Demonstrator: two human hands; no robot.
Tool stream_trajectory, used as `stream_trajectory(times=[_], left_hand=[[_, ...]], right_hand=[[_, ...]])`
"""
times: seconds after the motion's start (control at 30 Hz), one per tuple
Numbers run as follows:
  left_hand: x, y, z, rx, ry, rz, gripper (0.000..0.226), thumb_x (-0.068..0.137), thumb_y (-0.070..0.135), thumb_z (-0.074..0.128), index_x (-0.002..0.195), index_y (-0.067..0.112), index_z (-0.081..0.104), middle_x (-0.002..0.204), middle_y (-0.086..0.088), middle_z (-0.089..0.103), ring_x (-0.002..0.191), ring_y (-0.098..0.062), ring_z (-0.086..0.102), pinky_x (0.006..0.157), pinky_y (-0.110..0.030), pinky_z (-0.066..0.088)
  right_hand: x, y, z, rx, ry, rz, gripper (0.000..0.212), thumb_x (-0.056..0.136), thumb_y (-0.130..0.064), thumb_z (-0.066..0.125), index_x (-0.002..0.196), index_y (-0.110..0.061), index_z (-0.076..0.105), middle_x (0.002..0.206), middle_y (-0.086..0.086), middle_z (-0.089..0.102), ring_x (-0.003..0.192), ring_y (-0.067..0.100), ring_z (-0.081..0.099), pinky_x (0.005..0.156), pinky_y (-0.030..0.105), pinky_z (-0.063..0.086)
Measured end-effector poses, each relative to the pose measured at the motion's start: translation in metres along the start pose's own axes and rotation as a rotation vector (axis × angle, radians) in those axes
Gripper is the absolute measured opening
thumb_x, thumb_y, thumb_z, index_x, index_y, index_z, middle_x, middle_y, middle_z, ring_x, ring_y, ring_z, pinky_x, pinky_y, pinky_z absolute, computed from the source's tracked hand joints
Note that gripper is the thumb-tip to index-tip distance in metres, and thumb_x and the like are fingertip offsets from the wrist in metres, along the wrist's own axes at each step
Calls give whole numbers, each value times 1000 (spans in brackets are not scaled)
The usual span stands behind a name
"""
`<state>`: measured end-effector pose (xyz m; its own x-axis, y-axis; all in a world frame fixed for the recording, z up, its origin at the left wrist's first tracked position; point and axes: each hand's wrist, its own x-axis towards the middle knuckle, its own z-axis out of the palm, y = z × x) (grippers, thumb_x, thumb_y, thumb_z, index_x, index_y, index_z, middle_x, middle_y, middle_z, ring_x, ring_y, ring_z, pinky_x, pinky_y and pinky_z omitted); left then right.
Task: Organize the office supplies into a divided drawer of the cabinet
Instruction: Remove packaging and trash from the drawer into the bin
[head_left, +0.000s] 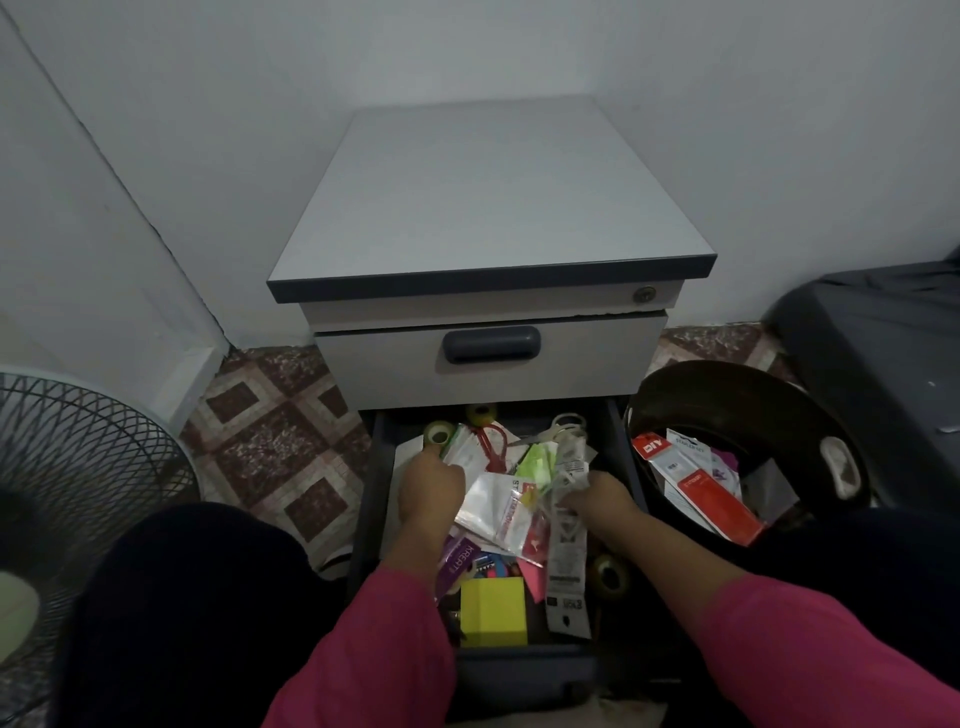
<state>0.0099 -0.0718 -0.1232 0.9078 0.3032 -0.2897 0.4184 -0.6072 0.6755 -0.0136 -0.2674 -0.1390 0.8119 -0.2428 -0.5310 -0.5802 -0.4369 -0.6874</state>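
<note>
Pink sleeves lead both my hands into the open drawer (375, 499) of the grey cabinet (488, 208). My left hand (430, 488) has its fingers curled on a packet by a tape roll (437, 433). My right hand (597, 496) pinches a long clear packet (567, 551). Between them lies a plastic sleeve (501, 512); nearer me, yellow sticky notes (493, 610). Right of my right hand sits a black basket (769, 400) holding a red packet (701, 488).

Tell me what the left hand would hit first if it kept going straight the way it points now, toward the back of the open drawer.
Most likely the roll of tape just beyond the left hand, or the white packet beside it. Depth is hard to judge from this single head view, so which comes first is uncertain.
</note>
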Motion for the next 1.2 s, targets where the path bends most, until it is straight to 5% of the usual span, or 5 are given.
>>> stream_trajectory(times=[0.17,0.43,0.7,0.83,1.2], left_hand=[[6,-1,-9,-320,3,-33,38,88,0,37,120,12,52,105,-15,55,91,-35,58,63,-49,59],[5,13,-25,-544,85,-64,31,82,-6,38,107,4,56,81,-13,52,68,-26,49,61,-33,39],[-28,66,-17,-801,-127,-149,32,84,-9,47,111,8,52,83,-18,57,48,-18,42,34,-17,28],[-52,107,11,-854,-316,-191,30,83,-12,47,103,9,51,88,-19,56,52,-19,46,36,-16,32],[-75,199,129,-839,-572,-142,40,85,-5,48,116,20,51,102,-8,59,75,-23,61,56,-28,51]], right_hand=[[-2,-13,-17,74,12,-40,22,87,-2,59,109,1,63,106,18,67,98,34,64,81,39,54],[-7,-37,-79,78,9,-1,14,81,4,64,95,6,63,80,17,61,67,27,58,63,33,49],[-4,-46,-165,62,67,65,15,85,6,62,99,10,60,98,30,64,90,41,65,81,52,54],[-1,-38,-197,108,149,105,21,91,8,47,110,4,52,87,20,59,74,32,60,59,42,51],[40,-13,-227,47,147,225,24,92,-1,54,114,9,53,99,25,57,95,39,59,87,50,51]])
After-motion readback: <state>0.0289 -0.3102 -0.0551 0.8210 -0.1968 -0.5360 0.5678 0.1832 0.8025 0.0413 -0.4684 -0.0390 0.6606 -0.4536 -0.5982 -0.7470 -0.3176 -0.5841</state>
